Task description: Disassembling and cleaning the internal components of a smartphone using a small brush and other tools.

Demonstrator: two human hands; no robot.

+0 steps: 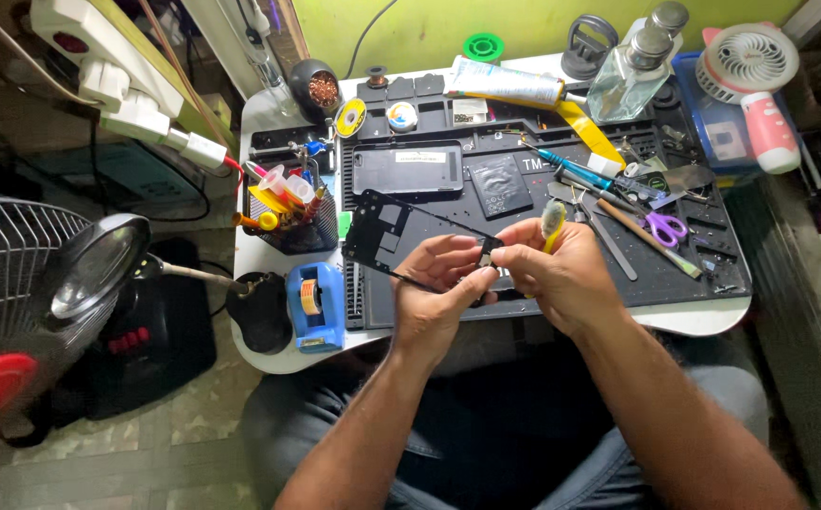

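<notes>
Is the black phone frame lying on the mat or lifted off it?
Lifted: the left hand holds the black phone frame tilted above the mat; the right hand meets its end.

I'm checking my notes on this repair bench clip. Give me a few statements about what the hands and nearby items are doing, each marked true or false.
1. The left hand holds a black phone frame. True.
2. The right hand holds purple scissors. False: it holds a yellow-handled brush; the scissors lie on the mat.
3. A blue tape dispenser sits left of the hands. True.
4. The pink handheld fan lies on the floor. False: it sits at the bench's right edge.
</notes>
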